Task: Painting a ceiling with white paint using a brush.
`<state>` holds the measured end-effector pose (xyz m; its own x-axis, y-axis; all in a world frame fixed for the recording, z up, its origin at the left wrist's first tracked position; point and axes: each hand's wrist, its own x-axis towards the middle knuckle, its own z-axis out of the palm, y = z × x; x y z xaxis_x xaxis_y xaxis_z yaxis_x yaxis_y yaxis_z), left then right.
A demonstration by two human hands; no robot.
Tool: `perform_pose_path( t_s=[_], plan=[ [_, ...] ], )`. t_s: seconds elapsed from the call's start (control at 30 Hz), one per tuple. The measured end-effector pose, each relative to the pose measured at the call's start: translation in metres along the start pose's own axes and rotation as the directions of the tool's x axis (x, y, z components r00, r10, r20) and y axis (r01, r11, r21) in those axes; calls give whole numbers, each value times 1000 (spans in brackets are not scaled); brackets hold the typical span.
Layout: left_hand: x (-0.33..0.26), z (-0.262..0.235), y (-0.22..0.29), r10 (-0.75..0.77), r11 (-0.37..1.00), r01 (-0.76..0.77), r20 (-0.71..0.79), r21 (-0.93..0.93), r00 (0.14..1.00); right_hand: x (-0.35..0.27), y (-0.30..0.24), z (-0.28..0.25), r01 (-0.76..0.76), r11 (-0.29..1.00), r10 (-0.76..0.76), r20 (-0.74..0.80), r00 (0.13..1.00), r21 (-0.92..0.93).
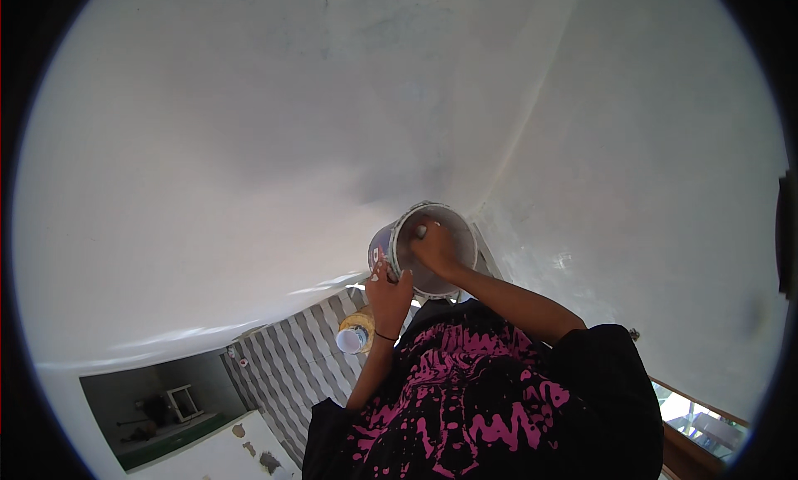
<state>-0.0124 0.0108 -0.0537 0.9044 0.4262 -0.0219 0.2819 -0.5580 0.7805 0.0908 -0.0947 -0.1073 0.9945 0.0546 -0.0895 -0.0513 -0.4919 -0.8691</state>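
A grey paint bucket (455, 224) with a pale rim is held up close to the white wall. My left hand (387, 293) grips its near rim from the side. A dark band circles that wrist. My right hand (434, 249) reaches inside the bucket with its fingers curled around a small pale object (421, 229); I cannot tell what the object is. Just below my left hand is a plastic bottle (356, 334) of yellowish liquid with a white cap.
White plastered walls (249, 147) meet in a corner behind the bucket. A strip of grey and white patterned tiles (287, 368) runs below. My black shirt with pink splashes (482, 397) fills the lower middle. A window opening (694, 422) is at the lower right.
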Motion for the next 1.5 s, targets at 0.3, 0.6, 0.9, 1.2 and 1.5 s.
perform_pose_path(
  t_s=[0.3,0.6,0.9,1.2,1.5],
  plan=[
    [4,-2,1,99,995,-98,-44,29,994,-6,6,-20,-201,882,-1,428,904,426],
    [0,3,10,-147,795,202,141,-573,979,-25,-17,-163,-257,653,-1,339,941,713],
    [2,-11,17,70,862,27,171,-507,983,-52,8,-181,-34,500,-44,65,997,866],
    [-3,-24,9,39,779,148,283,-609,958,-63,-50,-224,120,298,-87,-98,991,947],
    [18,-2,-26,99,827,57,244,-560,965,-19,-205,-340,736,216,-298,-674,676,642]
  ],
)
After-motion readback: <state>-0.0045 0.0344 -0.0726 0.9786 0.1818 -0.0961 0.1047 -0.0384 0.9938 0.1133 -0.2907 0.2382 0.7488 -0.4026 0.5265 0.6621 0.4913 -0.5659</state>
